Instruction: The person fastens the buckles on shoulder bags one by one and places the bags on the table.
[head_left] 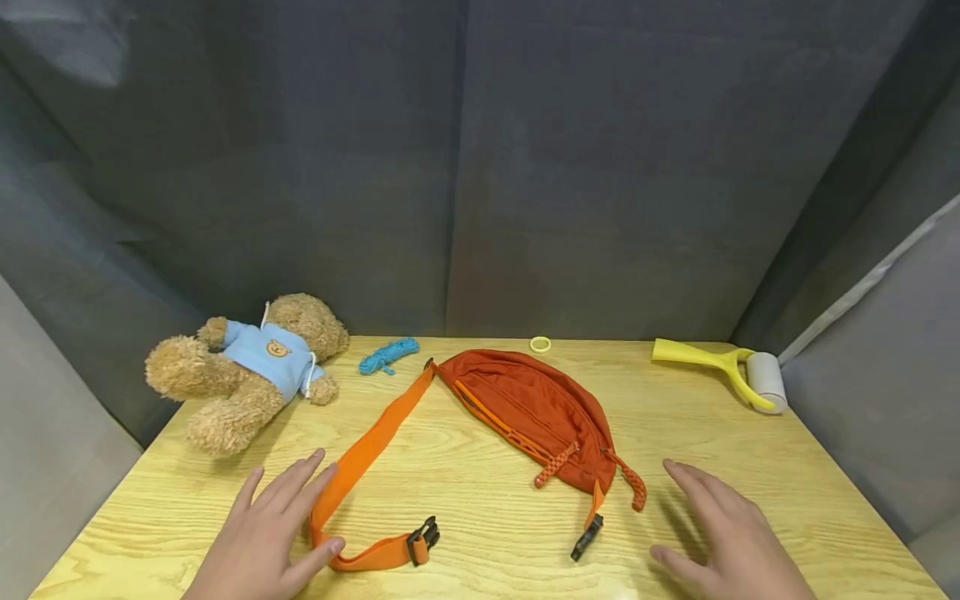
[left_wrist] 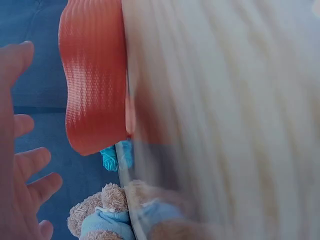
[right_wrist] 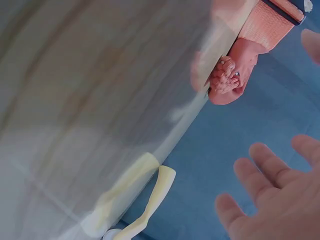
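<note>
An orange-red waist bag [head_left: 525,408] lies on the wooden table in the head view, its orange strap [head_left: 375,433] looping out to the left. One black buckle half [head_left: 423,540] ends the strap; the other buckle half [head_left: 587,537] hangs off the bag's right end. My left hand [head_left: 266,529] is spread beside the strap, overlapping its bend in this view, and holds nothing. To the right of the bag, my right hand [head_left: 731,533] hovers with parted fingers and nothing in them. In the left wrist view the strap [left_wrist: 95,75] stands close by the fingers.
A teddy bear [head_left: 255,367] in a blue hoodie lies at the back left. Beside it is a bundle of blue cord [head_left: 388,356]. A small yellow ring [head_left: 540,344] lies behind the bag. At the back right rests a yellow-handled lint roller [head_left: 723,371]. Dark curtains [head_left: 480,167] hang behind.
</note>
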